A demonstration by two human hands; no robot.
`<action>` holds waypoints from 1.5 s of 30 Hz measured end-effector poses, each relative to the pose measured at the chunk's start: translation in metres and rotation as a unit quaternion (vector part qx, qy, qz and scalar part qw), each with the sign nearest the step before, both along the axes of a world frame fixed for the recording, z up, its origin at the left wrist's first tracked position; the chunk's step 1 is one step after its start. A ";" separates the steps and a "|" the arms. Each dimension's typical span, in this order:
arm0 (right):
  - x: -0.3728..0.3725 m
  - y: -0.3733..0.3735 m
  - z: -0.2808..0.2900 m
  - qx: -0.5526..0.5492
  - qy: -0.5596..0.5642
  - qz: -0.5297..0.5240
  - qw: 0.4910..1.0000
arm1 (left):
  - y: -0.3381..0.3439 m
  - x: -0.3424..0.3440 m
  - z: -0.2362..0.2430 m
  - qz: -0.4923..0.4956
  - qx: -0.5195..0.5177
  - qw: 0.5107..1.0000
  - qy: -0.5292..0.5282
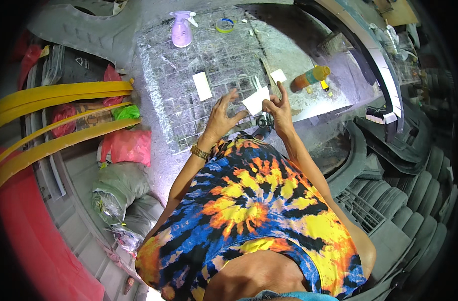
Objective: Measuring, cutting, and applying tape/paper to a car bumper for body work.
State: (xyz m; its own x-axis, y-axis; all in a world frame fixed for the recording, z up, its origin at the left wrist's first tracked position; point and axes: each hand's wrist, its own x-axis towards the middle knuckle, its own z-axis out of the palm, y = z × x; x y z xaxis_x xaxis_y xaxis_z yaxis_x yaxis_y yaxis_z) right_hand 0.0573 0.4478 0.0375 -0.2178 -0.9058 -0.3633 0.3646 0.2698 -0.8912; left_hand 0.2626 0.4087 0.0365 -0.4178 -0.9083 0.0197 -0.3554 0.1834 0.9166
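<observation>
Between my hands is a small white sheet, perhaps card or paper [254, 102], with its right edge pinched by my right hand [281, 111]; that hand's index finger points up. My left hand [221, 118], with a watch at its wrist, is just left of the sheet, fingers apart and holding nothing. A second white rectangle [202, 86] lies on the worn, grid-marked work surface [181, 118] beyond my left hand. A smaller white piece [277, 76] lies past my right fingertips. Dark-handled scissors [261, 121] seem to lie below the sheet, partly hidden.
At the far side stand a purple spray bottle [182, 34] and a tape roll [225, 25]. To the right is a bottle of orange liquid [309, 79]. Yellow strips [63, 100] and stuffed bags [121, 188] are on the left; dark curved parts [405, 145] are stacked right.
</observation>
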 end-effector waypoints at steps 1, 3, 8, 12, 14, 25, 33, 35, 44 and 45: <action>-0.004 0.005 -0.009 0.010 0.007 -0.006 1.000 | 0.004 0.000 -0.004 0.003 0.038 0.999 0.005; -0.002 0.009 -0.014 0.009 -0.001 -0.014 1.000 | 0.011 0.006 -0.023 -0.001 0.100 0.994 0.032; 0.009 0.009 -0.017 0.023 -0.032 -0.004 0.999 | 0.023 0.004 -0.033 0.034 0.282 0.938 0.196; 0.004 0.013 -0.011 0.023 -0.051 -0.026 0.998 | 0.015 -0.001 -0.040 0.030 0.295 0.931 0.211; 0.002 0.013 -0.009 0.021 -0.052 -0.045 0.997 | 0.012 -0.009 -0.031 0.053 0.169 0.975 0.132; -0.001 0.007 -0.019 0.005 -0.065 -0.087 0.994 | -0.001 -0.009 -0.025 -0.064 -0.270 0.954 -0.116; 0.003 0.016 -0.023 0.008 -0.013 -0.075 0.997 | -0.003 -0.015 -0.034 -0.094 -0.345 0.918 -0.170; 0.004 0.018 -0.027 0.009 -0.049 -0.109 0.993 | -0.010 -0.023 -0.038 -0.086 -0.329 0.931 -0.136; -0.025 0.023 -0.018 0.000 -0.084 -0.177 0.981 | -0.117 -0.060 0.005 0.049 -0.131 0.989 0.035; -0.027 0.028 -0.031 0.007 -0.086 -0.170 0.982 | -0.136 -0.064 0.008 0.058 -0.111 0.992 0.031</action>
State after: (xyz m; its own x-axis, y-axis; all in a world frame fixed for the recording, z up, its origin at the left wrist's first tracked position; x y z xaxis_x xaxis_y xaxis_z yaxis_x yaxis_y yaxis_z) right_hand 0.0298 0.4753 0.0064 -0.4406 -0.7861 -0.4335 0.5801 0.1192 -0.8057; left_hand 0.1990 0.2731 0.0443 -0.3021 -0.9206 0.2475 -0.3301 0.3446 0.8788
